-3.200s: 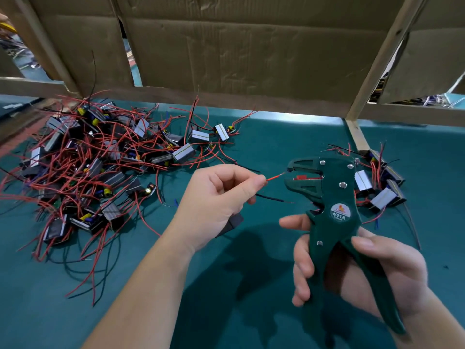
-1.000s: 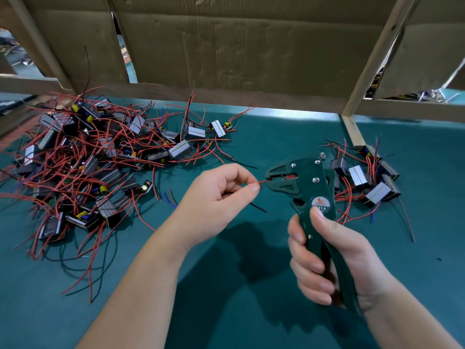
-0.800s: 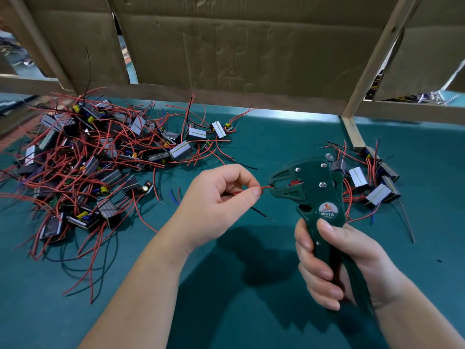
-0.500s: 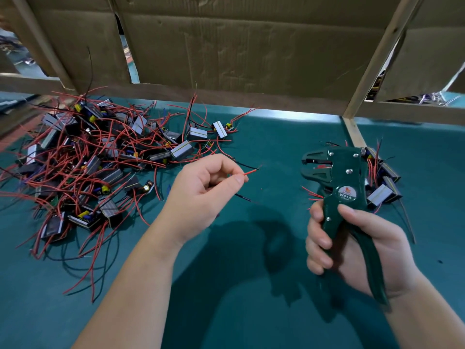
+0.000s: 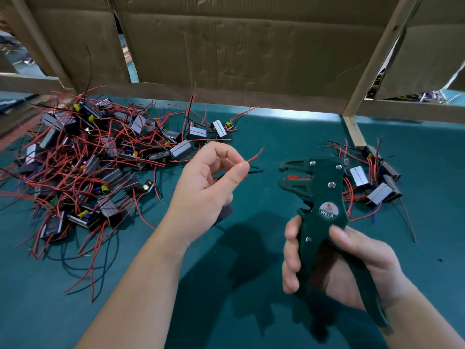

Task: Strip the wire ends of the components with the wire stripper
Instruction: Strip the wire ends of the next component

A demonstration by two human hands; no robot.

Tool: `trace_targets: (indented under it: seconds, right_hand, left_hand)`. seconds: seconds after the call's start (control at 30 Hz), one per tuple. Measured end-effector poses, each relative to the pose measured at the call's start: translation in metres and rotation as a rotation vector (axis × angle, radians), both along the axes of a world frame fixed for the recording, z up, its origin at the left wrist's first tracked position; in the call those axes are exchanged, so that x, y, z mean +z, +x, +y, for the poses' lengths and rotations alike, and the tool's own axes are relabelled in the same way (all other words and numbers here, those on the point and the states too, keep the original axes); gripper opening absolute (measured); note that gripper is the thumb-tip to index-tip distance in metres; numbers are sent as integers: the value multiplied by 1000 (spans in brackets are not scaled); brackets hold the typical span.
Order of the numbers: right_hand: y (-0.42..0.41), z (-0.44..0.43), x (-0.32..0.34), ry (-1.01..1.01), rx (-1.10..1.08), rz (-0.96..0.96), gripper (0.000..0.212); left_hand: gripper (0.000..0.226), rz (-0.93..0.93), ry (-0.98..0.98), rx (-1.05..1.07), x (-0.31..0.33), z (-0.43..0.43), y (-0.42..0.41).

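A red wire (image 5: 254,155) is pinched between thumb and forefinger of the left hand (image 5: 208,190), its tip raised and kept apart from the open mouth of the green wire stripper (image 5: 317,195), whose spread handles are gripped by the curled fingers of the right hand (image 5: 352,265). A black wire (image 5: 254,171) juts out just beneath the red one, and a dark component (image 5: 224,213) is partly hidden under the left palm. Whether the red tip is already bared cannot be told for sure, as it is thin and blurred. For a clean strip, the end is best pinched close to its tip, fed squarely between the jaws and kept taut while the handles are squeezed fully; a slanted entry would likely nick strands. A large tangle of components (image 5: 100,157) is heaped at the left of the teal tabletop (image 5: 37,306), and a small group (image 5: 375,185) is laid just behind the stripper. The back is walled by cardboard sheets (image 5: 251,46) fixed to wooden battens (image 5: 377,56).
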State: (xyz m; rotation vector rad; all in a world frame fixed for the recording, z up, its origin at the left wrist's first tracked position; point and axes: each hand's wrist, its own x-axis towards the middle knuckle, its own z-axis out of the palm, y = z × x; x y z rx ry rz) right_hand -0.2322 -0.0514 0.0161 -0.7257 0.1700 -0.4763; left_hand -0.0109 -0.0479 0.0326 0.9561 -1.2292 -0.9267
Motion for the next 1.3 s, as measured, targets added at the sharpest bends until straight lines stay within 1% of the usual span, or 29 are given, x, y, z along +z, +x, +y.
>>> trace_targets:
  seconds: [0.07,0.1,0.17,0.23,0.33,0.47,0.53,0.6,0.67,0.73,0.8,0.87,0.93,1.07,1.2,1.3]
  right_hand:
    - [1,-2,1,67,-76,19,44]
    - [1,-5,2,96,-153,80,46]
    - [0,-7,3,138,-299,243,54]
    - [1,-7,2,183,-345,353,60]
    - [4,-6,0,216,-381,404,51]
    - [7,-5,0,199,-410,398,51]
    - [8,-4,0,166,-371,426,50]
    - [8,-2,0,142,-333,439,51]
    - [9,0,0,109,-305,397,47]
    - [9,2,2,110,-287,307,53]
    - [6,3,3,90,-251,235,60]
    - [5,5,3,37,-201,216,61]
    - [5,8,3,-8,-183,211,60]
    - [8,11,5,-81,-188,198,62]
    - [10,11,4,-141,-193,266,67]
    - [13,12,2,-159,-207,268,67]
  left_hand:
    - [14,71,3,20,0,-1,-1]
    - [13,90,5,27,0,-1,-1]
    - [11,70,19,47,-1,-1,0]
    - [10,16,53,71,-3,-2,1]
    - [12,-44,70,96,-6,-4,1]
    - [9,-72,48,111,-8,-6,0]
    - [12,-102,61,152,-10,-7,1]
    - [12,-94,86,176,-12,-7,0]
    - [17,-75,98,182,-12,-8,-1]
    - [18,-43,86,178,-10,-8,-3]
    - [12,6,88,173,-6,-6,-5]
    - [6,63,116,156,-4,-4,-6]
    - [6,134,136,123,-2,-2,-6]
    - [10,200,67,59,2,-1,-5]
    - [7,98,32,52,5,3,-7]
    - [6,3,61,96,7,5,-8]
